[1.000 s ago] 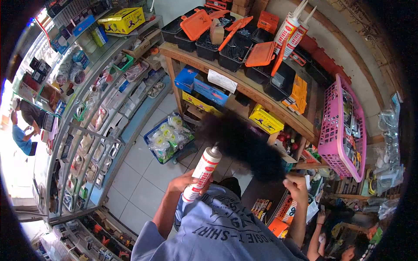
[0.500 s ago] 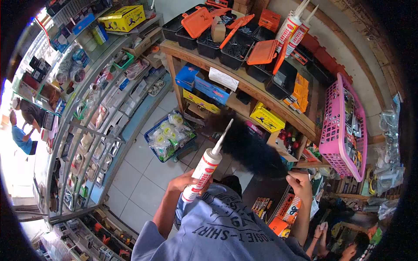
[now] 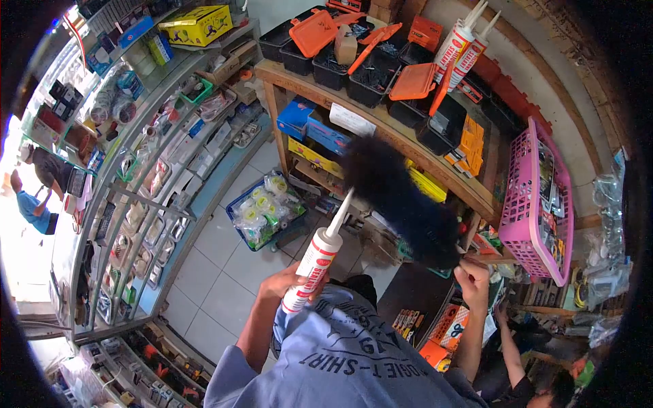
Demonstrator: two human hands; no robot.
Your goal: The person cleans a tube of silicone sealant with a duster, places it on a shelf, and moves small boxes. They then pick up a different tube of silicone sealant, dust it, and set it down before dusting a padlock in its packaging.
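Observation:
My left hand (image 3: 286, 284) is wrapped round a white and red sealant tube (image 3: 314, 266), held upright before my chest with its pale nozzle pointing up. My right hand (image 3: 473, 279) is closed at the lower end of a dark, fluffy duster (image 3: 408, 204); the grip itself is barely visible. The duster slants up and left across the front of the wooden shelf (image 3: 381, 115), and its tip is close above the tube's nozzle. More sealant tubes (image 3: 457, 51) stand on top of the shelf.
Black bins with orange lids (image 3: 413, 81) line the shelf top. A pink basket (image 3: 530, 204) is at the right. A blue crate of packages (image 3: 265, 211) is on the tiled floor. Glass display shelves (image 3: 149, 204) curve along the left. Another person's arm (image 3: 510, 347) shows lower right.
The duster has swung up and right, now covering part of the yellow box. My right hand has shifted slightly down. At lower right, the other person's arm has moved.

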